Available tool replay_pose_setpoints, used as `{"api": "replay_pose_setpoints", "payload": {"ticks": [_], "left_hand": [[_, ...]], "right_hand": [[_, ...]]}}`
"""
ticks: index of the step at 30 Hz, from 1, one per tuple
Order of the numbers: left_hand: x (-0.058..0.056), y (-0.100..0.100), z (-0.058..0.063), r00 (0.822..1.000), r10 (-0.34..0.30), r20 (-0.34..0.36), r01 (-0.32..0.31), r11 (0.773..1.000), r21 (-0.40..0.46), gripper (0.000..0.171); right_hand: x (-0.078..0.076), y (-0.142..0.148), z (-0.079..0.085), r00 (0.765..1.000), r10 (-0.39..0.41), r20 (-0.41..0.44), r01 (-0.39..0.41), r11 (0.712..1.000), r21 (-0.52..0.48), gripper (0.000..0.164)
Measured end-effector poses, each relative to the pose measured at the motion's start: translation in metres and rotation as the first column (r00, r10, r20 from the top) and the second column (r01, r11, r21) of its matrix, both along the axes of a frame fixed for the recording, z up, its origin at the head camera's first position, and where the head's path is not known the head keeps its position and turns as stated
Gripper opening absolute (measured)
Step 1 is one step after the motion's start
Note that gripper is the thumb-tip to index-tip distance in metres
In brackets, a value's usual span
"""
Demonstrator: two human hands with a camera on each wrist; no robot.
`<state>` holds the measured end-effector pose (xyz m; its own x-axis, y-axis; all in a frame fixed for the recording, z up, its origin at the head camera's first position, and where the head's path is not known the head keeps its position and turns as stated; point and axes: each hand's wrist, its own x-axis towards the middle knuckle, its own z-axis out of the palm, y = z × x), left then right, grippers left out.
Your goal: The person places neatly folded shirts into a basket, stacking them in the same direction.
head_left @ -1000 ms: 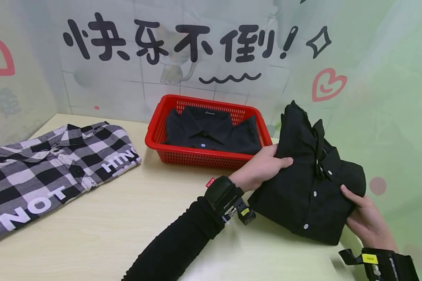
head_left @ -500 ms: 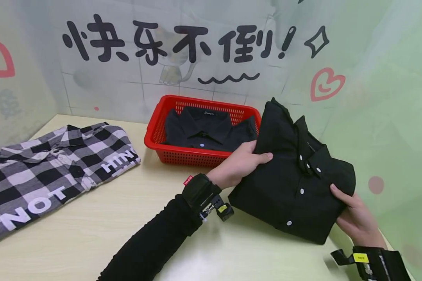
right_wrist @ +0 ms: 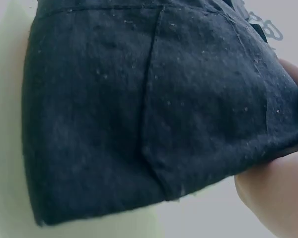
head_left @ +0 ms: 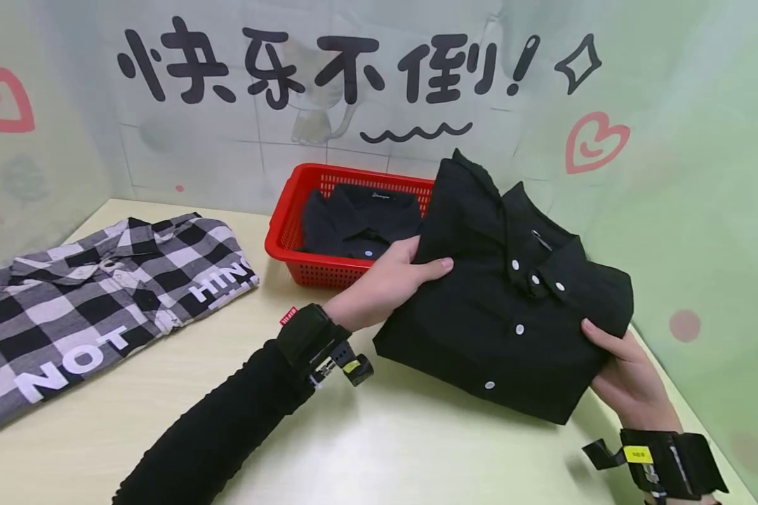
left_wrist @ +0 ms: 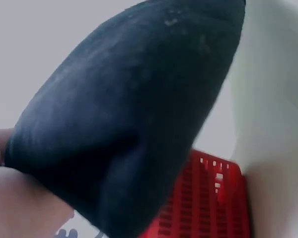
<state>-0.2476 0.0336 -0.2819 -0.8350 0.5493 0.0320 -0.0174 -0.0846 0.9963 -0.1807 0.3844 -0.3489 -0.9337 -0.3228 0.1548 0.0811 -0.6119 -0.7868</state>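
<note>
Both hands hold a folded black button-up shirt (head_left: 480,301), tilted, over the right part of the table. My left hand (head_left: 385,284) grips its left edge, thumb on the front and the other fingers hidden behind the cloth. On the opposite edge my right hand (head_left: 628,375) pinches the shirt, thumb in front, fingers underneath. In the left wrist view the dark cloth (left_wrist: 119,109) fills the middle. The right wrist view shows a seamed side of the shirt (right_wrist: 99,119) with the thumb and fingers at its right edge.
A red plastic basket (head_left: 318,273) stands against the back wall, holding another folded black shirt (head_left: 360,221); the held shirt overlaps its right end in the head view. At left lies a folded black-and-white plaid shirt (head_left: 120,294) with white lettering. A printed green curtain (head_left: 701,210) borders the right side.
Both hands have carried the black shirt leftward, the left hand furthest, and its front has turned more toward the head camera. It now covers the basket's right end. The plaid shirt stays put.
</note>
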Motion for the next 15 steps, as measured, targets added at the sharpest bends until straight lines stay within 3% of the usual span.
{"api": "replay_pose_setpoints", "payload": {"ticks": [8,15], "left_hand": [[-0.002,-0.041,0.006,0.994,0.097,-0.045,-0.098,0.995,-0.017,0.034],[-0.008,-0.062,0.023,0.973,0.218,-0.082,-0.218,0.976,0.005,0.045]], "right_hand": [[-0.023,-0.034,0.02,0.999,-0.006,-0.051,0.016,0.978,0.21,0.037],[-0.045,-0.061,0.049,0.993,-0.015,-0.114,0.036,0.982,0.184,0.031]]}}
